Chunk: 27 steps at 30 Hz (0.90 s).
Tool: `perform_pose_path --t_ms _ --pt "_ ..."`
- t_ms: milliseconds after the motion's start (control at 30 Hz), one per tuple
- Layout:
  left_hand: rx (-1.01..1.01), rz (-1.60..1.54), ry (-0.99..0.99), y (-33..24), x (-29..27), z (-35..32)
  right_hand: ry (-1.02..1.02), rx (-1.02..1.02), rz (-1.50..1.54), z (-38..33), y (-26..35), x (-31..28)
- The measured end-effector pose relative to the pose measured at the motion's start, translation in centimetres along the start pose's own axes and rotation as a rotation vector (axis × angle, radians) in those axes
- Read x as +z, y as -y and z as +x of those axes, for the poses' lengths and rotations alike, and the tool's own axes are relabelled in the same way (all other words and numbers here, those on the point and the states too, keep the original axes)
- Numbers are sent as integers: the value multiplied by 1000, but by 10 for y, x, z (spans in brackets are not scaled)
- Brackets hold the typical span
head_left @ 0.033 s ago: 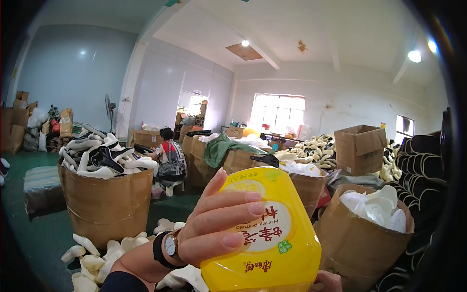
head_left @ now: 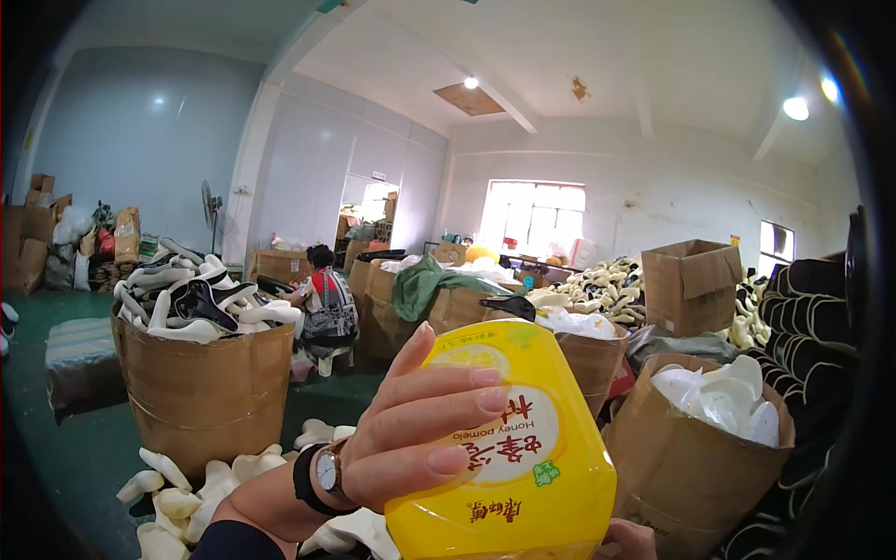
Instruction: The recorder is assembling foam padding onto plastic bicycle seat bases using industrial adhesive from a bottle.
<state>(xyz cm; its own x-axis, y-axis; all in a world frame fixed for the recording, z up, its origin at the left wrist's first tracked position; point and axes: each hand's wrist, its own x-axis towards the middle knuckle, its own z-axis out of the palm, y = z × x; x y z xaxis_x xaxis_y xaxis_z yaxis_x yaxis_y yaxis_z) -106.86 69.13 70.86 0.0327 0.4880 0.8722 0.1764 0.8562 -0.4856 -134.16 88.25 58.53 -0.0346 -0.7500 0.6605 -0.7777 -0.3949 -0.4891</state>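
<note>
A large yellow drink bottle fills the lower middle of the view, tilted, its printed label upside down to me. My left hand grips it from the left, fingers laid across the label and thumb hidden. A watch and a black band circle that wrist. At the bottle's lower right only a bit of my right hand shows, close against the bottle; its fingers are hidden. Pale moulded pieces, shaped like bicycle saddles, lie heaped under my left forearm.
A carton piled with white and black saddle-like pieces stands left. At right are a carton of white shells and stacked black pieces. Further off, a person sits on a stool beside cartons, one draped in green cloth.
</note>
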Motion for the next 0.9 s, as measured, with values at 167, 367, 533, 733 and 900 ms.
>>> perform_pose_path --t_ms 167,367,533,733,900 --pt "-7 -4 8 0 -2 -2 -29 -40 4 4 2 1" --pt "-16 1 -7 1 0 -4 -37 -67 -62 6 -3 1" --pt "-23 2 -4 2 -2 -6 -31 -69 -90 8 -2 2" --pt "-47 -8 7 3 -6 -11 -31 -86 -89 10 -3 5" --pt "-105 -21 20 -3 -10 -20 -27 -89 -96 11 -1 8"
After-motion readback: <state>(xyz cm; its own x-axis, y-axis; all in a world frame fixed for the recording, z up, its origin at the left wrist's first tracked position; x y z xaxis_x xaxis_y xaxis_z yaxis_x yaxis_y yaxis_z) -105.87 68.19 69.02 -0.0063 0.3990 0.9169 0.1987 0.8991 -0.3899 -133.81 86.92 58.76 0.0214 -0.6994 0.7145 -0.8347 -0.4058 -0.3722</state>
